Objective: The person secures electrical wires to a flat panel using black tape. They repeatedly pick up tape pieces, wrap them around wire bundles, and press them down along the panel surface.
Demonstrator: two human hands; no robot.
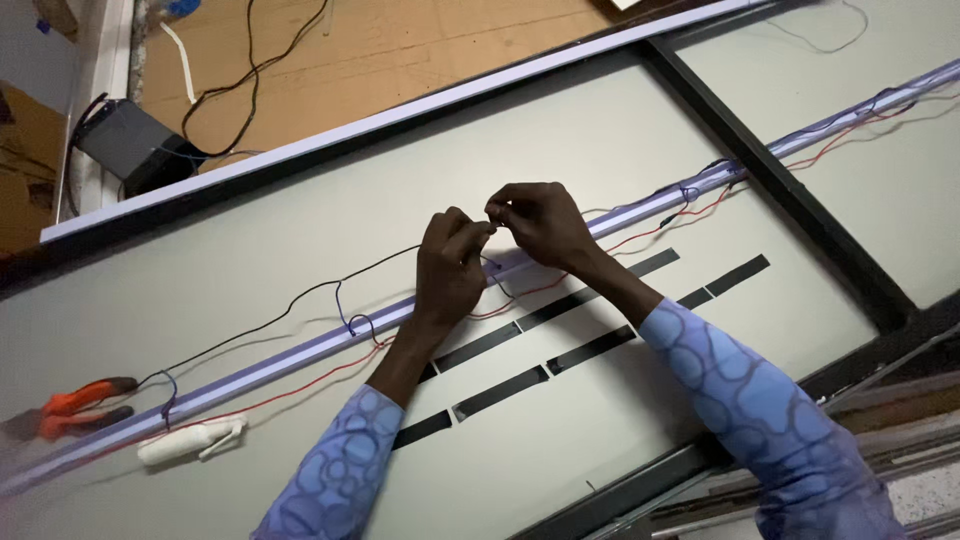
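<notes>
My left hand [450, 265] and my right hand [535, 222] meet above a long pale strip [300, 355] that runs across a grey panel [250, 260]. Both hands pinch the ends of thin wires between their fingertips, close together. A black wire [300, 295] trails left from my left hand. A red wire [290, 395] runs along the strip below it. Small blue ties [345, 320] loop around the strip in places.
Several black tape strips [590, 348] lie on the panel near my forearms. Orange-handled pliers [70, 405] and a white tube [185, 440] rest at the left. A dark frame bar [780, 180] crosses the panel at right. A black box [130, 145] with cables sits on the brown floor.
</notes>
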